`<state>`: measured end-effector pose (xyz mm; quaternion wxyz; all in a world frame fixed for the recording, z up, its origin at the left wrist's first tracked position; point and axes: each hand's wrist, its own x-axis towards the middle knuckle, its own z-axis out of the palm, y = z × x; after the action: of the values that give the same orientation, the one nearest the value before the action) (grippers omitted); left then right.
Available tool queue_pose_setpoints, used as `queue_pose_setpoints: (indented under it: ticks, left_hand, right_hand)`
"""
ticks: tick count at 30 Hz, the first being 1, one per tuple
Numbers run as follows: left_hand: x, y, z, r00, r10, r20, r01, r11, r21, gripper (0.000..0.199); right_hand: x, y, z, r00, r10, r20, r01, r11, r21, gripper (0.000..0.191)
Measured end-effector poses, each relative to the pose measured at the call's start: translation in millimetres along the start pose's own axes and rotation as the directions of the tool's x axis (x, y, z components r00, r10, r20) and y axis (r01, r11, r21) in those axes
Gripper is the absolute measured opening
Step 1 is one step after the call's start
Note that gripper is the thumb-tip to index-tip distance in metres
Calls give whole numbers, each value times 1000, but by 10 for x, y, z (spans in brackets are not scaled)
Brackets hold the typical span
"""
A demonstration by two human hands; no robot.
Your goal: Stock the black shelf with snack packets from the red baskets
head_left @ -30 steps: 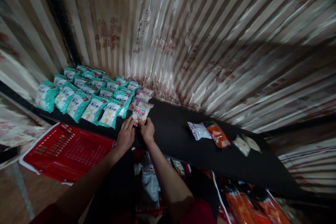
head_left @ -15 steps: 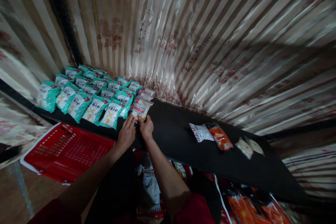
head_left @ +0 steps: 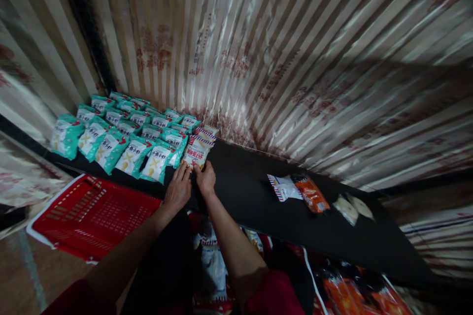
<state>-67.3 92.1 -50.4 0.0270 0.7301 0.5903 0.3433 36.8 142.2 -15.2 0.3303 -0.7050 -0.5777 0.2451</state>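
Note:
Rows of teal and white snack bags stand on the left part of a black shelf. At their right end is a white snack bag with red lettering and a striped edge, in front of a similar one. My left hand grips its lower left corner, fingers together. On its lower right edge is my right hand, thumb and fingers pinching it. The bag rests on the shelf, leaning back.
A red basket lies below the shelf at left. Farther right on the shelf are a white packet, an orange packet and two pale round packaged items. More bags fill baskets underneath. A striped curtain hangs behind.
The view has shifted very slightly. My hands stay at the white bag, which has tipped or moved only a little.

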Motion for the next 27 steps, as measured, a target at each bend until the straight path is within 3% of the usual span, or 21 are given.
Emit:
queue_pose_setpoints:
  ticks: [4, 12, 19, 27]
  left_hand:
    - [-4, 5, -12, 1000, 2, 5, -2, 1000, 7, 45]
    - [-12, -6, 25, 1000, 13, -16, -13, 1000, 9, 49]
    - [-3, -5, 21, 999, 44, -12, -44, 999, 5, 50]
    - [120, 33, -19, 995, 84, -53, -85, 996, -12, 48]
  right_hand:
    - [4, 24, 18, 996, -52, -73, 54, 998, 33, 50]
    - [82, 46, 77, 996, -75, -36, 79, 990, 120, 47]
    - [120, 81, 51, 998, -59, -10, 60, 998, 15, 49]
    - [111, 177, -30, 990, -117, -84, 133, 965, 224, 54]
